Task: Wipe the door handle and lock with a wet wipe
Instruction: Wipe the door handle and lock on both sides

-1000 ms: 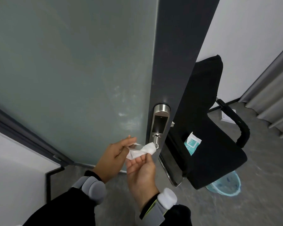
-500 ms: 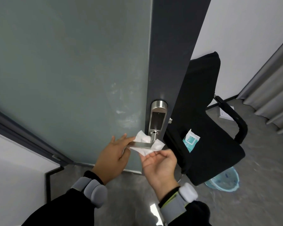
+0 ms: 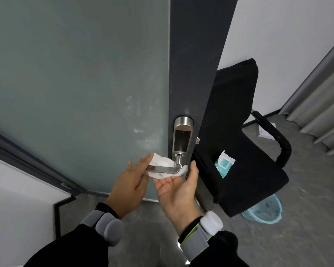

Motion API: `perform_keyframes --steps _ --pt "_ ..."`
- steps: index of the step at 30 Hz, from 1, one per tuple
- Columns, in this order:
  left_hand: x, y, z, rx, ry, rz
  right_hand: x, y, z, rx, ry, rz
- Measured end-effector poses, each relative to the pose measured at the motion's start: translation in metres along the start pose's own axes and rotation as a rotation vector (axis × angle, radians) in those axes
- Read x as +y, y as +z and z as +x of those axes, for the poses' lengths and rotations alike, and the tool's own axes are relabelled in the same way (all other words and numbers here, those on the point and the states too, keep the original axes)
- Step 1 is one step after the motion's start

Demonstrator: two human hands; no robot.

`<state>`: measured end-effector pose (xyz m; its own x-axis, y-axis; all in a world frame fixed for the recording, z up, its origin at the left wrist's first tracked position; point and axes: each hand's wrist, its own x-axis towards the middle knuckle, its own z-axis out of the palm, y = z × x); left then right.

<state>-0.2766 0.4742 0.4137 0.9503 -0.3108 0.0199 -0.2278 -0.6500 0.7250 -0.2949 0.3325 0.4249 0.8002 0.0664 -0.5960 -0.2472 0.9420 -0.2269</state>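
— What's the left hand (image 3: 130, 185) doing?
— Its fingers are closed over the free end of the door handle (image 3: 163, 169), pinching the wet wipe (image 3: 161, 164) against the metal.
— And the right hand (image 3: 178, 186)?
— Palm up, fingers spread and holding nothing, just under the wipe's lower edge, fingertips brushing it.
— Which way does the handle run?
— Its long axis lies level, from the lock (image 3: 182, 140) just above the right hand's fingertips out toward the left hand. The wipe is draped around it, between both hands.
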Motion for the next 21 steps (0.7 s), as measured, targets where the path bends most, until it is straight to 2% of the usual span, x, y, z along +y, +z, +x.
perform_keyframes --steps 3,7,11,13,17,19,21 --pt "0.000 0.001 -0.001 0.013 -0.021 -0.006 0.017 0.010 0.001 -0.056 0.063 0.035" --pt "-0.002 0.002 -0.002 0.013 -0.013 0.009 0.023 0.011 0.001 -0.039 0.114 0.035" --pt "-0.006 0.002 -0.004 0.014 0.010 0.019 0.000 -0.004 0.001 0.019 0.043 0.084" --pt "-0.005 0.004 -0.005 0.020 0.007 0.026 -0.016 -0.013 0.000 0.063 -0.024 0.031" --pt "-0.001 0.006 -0.007 0.012 0.005 0.038 -0.034 -0.023 -0.008 0.100 -0.198 -0.270" --pt "0.001 0.008 -0.005 0.014 0.001 0.061 -0.034 -0.026 -0.016 0.147 -0.436 -0.657" --pt "0.002 0.010 -0.004 0.020 -0.003 0.087 -0.030 -0.034 -0.020 0.111 -0.773 -1.135"
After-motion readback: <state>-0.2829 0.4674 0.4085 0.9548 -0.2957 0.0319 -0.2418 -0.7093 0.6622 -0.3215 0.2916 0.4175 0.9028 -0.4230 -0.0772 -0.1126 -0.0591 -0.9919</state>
